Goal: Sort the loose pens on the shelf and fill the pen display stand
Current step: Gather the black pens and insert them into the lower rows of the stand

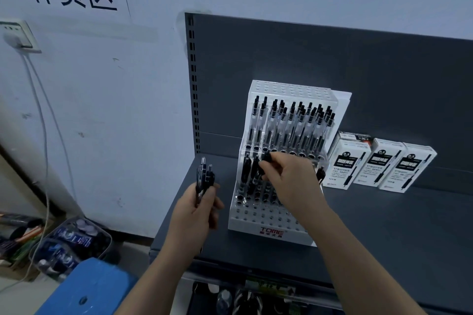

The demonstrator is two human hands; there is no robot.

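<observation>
The left hand (197, 208) is gripping a spare bundle of pens (204, 178) at nine o'clock of the display stand (271, 222), probably to keep supply close. The right hand (291, 184) fingers (279, 161) are pinching one pen (266, 157) upright over the middle tier, apparently feeding a hole.

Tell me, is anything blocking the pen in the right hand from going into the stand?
Nothing visible does. The right hand pinches the black pen just above the lower tier of the display stand, with empty holes showing below. The slotted pens there stand to its left.

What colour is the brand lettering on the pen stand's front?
Red lettering on the white stand; head view.
</observation>
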